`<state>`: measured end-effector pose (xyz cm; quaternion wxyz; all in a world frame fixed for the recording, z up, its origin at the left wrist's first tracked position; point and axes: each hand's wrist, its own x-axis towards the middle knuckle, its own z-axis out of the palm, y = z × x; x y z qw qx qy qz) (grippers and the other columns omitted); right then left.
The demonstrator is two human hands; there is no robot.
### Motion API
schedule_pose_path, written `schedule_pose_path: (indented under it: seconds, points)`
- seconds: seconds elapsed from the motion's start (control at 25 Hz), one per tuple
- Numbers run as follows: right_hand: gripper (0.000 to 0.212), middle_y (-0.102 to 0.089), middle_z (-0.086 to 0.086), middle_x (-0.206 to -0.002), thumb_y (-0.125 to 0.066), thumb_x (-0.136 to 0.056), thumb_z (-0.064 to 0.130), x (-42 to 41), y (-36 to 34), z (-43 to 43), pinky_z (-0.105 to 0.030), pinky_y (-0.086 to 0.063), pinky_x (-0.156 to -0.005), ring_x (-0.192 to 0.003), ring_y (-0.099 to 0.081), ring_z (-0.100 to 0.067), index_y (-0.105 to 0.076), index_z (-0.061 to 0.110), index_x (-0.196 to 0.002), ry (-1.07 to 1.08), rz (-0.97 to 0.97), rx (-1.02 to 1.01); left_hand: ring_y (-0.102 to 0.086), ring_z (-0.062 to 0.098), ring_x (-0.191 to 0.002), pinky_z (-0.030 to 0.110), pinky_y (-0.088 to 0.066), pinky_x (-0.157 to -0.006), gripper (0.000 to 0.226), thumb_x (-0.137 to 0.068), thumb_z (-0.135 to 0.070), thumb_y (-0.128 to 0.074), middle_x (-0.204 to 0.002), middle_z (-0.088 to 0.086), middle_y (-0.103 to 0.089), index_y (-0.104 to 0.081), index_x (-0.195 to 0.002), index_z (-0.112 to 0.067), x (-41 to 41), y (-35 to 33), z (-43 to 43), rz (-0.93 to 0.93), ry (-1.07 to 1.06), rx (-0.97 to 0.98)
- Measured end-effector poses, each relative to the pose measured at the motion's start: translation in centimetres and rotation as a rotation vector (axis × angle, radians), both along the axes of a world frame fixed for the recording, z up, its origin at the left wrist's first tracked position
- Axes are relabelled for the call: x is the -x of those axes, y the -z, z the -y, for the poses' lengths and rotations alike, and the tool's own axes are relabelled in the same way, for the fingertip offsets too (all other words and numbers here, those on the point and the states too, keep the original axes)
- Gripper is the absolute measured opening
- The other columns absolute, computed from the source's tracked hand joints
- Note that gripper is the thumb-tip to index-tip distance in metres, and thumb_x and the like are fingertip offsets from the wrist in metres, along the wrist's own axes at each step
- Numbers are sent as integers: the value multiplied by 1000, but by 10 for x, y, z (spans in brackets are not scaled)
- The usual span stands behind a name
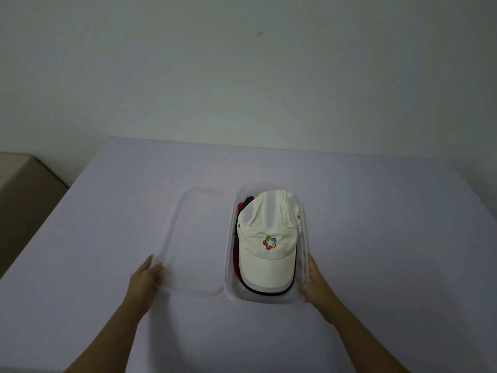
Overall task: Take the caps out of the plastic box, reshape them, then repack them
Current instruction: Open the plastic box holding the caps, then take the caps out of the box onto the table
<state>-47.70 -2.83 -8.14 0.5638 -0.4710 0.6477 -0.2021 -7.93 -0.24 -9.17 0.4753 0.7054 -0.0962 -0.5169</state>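
A clear plastic box (pixel 305 232) stands on the table, right of centre, without its lid. A white cap (pixel 269 230) with a colourful logo lies on top inside it, brim toward me. Darker caps (pixel 238 238), red and black, show under it along the left side. The clear lid (pixel 193 238) lies flat on the table just left of the box. My left hand (pixel 144 277) holds the lid's near left corner, thumb on top. My right hand (pixel 313 281) rests against the box's near right corner with fingers along its wall.
The pale lilac table (pixel 390 238) stretches wide around the box and lid. Its left edge runs diagonally, with a beige piece of furniture (pixel 24 184) beyond it. A plain wall rises behind the far edge.
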Motion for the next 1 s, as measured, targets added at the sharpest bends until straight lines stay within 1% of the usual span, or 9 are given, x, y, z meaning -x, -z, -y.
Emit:
schedule_pose_path:
  seconds: [0.08,0.2,0.28,0.4,0.52,0.64,0.76,0.88,1.0]
  points:
    - [100,-16,3,-157,-45,-60,11,-1,-2,0,-44,-34,-108,-141,-25,-23,-3,33,-149,-16,-4,-8,-55,40,-114,51,-42,-100,48,-88,-6,-54,-130,19,-55,-47,-135,-7,1,-5,1,177,71,-84]
    - [100,-15,3,-157,-45,-61,12,-2,-8,-2,-39,-39,-101,-140,-26,-24,-1,32,-149,-44,-12,-17,-58,33,-92,40,-46,-82,28,-80,-1,-57,-100,15,-61,-66,-106,-2,6,-12,4,303,98,-155]
    - [98,-14,3,-157,-46,-64,12,-3,-10,-2,-48,-33,-110,-141,-24,-23,1,31,-149,-62,-25,1,-56,32,-88,37,-47,-80,23,-71,-9,-59,-98,16,-59,-68,-92,-4,6,-12,6,402,120,-210]
    - [88,-12,0,-158,-50,-82,6,-4,-10,-3,-45,-25,-115,-141,-24,-21,3,31,-148,-115,-78,39,-50,42,-113,47,-45,-99,42,-77,-16,-58,-128,24,-49,-63,-116,-2,4,-4,9,534,209,-333]
    - [88,-13,-7,-157,-47,-86,-4,-7,-15,-5,-30,-38,-103,-128,-37,-20,9,27,-146,-192,-197,60,-30,39,-133,44,-28,-109,52,-88,-12,-51,-146,23,-30,-42,-137,0,18,-17,10,762,383,-412]
    - [90,-6,-13,-157,-55,-80,2,-18,-31,-4,-41,-24,-115,-143,-17,-27,2,16,-148,-265,-478,462,-22,43,-136,48,-20,-113,57,-91,-8,-50,-150,28,-19,-28,-142,5,50,-31,18,964,401,-160]
    - [88,-9,-12,-157,-66,-72,18,-36,-46,6,-49,-24,-115,-144,-13,-32,-19,15,-147,-581,-601,681,-28,34,-139,39,-20,-115,53,-95,-13,-46,-150,22,-29,-27,-142,4,109,-49,31,905,533,122]
    - [112,17,-12,-157,-74,-70,37,-55,-47,14,-53,-14,-116,-143,7,-39,3,21,-149,-832,-860,471,-32,31,-138,37,-25,-113,59,-98,-24,-40,-150,18,-33,-15,-148,-4,158,-50,36,790,612,153]
    - [119,19,-21,-154,-78,-69,32,-64,-44,18,-53,-13,-115,-141,6,-47,9,14,-148,-905,-971,428,-55,33,-114,40,-41,-99,57,-100,-18,-35,-127,21,-55,-8,-149,-9,174,-42,32,725,628,4]
